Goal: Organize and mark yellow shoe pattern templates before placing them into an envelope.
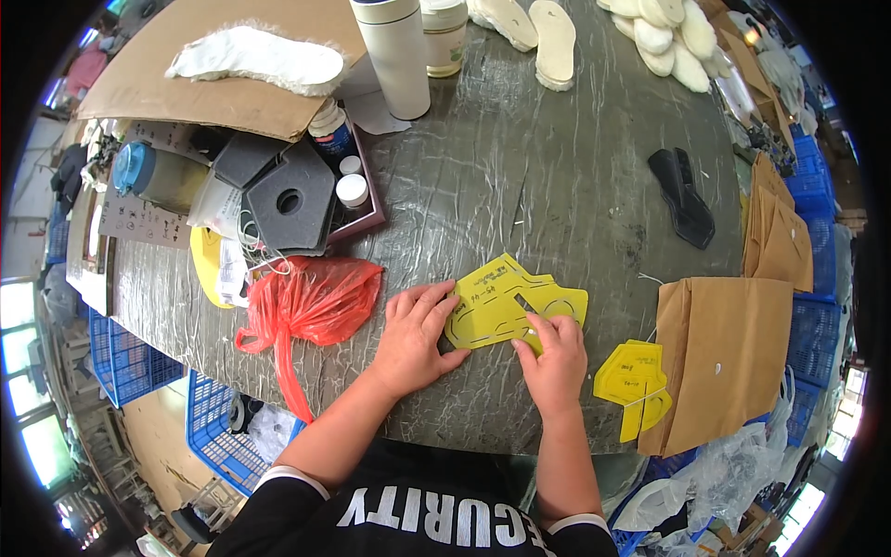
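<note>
Yellow card pattern pieces (487,302) with handwriting and cut slots lie overlapping on the table before me. My left hand (413,339) rests at their left edge, its fingers stretched out and its thumb along the lower edge. Over their right half, my right hand (554,357) is closed, thumb and forefinger near a dark slot-like strip; what it pinches, if anything, is hidden. Further right lies a smaller yellow pattern bundle (633,385) with a pale band across it, beside a brown paper envelope (719,362).
The dark table (501,176) has a wrinkled covering. Left stand a red plastic bag (316,297) and a box (376,176) with bottles and dark foam pieces. Behind are a white tumbler (394,60) and fleecy insoles (554,42). Black cut pieces (682,200) lie right; blue baskets (218,432) flank the table.
</note>
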Action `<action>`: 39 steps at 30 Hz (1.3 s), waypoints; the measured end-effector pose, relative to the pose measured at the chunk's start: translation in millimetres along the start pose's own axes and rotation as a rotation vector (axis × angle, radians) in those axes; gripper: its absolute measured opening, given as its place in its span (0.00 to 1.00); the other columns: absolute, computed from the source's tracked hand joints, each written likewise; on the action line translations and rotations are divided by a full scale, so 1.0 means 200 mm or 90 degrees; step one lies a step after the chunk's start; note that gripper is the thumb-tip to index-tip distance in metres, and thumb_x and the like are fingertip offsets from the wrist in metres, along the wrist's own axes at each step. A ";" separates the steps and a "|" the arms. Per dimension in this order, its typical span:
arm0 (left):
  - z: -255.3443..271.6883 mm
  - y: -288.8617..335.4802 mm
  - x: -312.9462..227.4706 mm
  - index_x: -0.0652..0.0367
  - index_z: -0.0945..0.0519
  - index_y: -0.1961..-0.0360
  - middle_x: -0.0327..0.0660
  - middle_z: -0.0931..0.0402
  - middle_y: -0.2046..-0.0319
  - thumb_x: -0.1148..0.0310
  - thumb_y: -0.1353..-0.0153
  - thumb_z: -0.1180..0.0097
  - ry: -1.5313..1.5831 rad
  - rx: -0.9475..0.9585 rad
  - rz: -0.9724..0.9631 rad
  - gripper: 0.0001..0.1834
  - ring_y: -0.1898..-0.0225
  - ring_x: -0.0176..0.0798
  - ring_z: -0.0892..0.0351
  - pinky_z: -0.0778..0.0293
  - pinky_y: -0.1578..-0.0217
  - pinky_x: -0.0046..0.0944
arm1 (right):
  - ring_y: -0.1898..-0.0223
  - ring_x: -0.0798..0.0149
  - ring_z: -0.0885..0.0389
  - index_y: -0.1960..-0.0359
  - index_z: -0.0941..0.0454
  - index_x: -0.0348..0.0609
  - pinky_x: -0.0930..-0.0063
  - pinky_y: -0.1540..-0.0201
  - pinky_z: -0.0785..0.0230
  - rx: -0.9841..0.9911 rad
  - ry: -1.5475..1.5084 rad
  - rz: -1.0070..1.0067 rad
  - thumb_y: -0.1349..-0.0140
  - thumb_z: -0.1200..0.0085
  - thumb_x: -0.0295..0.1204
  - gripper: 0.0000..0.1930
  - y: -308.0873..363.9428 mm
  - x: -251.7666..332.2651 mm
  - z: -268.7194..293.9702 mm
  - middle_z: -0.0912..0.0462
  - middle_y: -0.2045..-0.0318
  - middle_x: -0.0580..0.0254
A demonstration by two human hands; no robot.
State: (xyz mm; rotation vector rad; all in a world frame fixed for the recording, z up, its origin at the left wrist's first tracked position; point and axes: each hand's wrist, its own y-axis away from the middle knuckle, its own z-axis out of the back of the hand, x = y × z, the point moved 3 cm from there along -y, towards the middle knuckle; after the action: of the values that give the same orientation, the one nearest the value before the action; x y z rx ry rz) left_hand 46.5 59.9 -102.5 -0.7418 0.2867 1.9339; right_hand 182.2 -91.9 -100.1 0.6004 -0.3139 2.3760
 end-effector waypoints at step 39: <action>0.01 0.01 0.04 0.61 0.27 0.51 0.46 0.35 0.43 0.62 0.66 0.29 0.052 0.023 -0.004 0.37 0.46 0.50 0.34 0.40 0.47 0.49 | 0.64 0.56 0.25 0.49 0.26 0.55 0.64 0.63 0.30 0.226 0.069 -0.064 0.58 0.35 0.27 0.29 -0.15 0.12 0.06 0.30 0.65 0.61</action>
State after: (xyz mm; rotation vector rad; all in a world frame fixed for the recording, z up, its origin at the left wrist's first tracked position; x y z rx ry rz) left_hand 42.8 65.3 -105.7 -0.7983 0.3685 1.8901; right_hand 189.9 -61.8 -75.9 0.6266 0.1874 2.3713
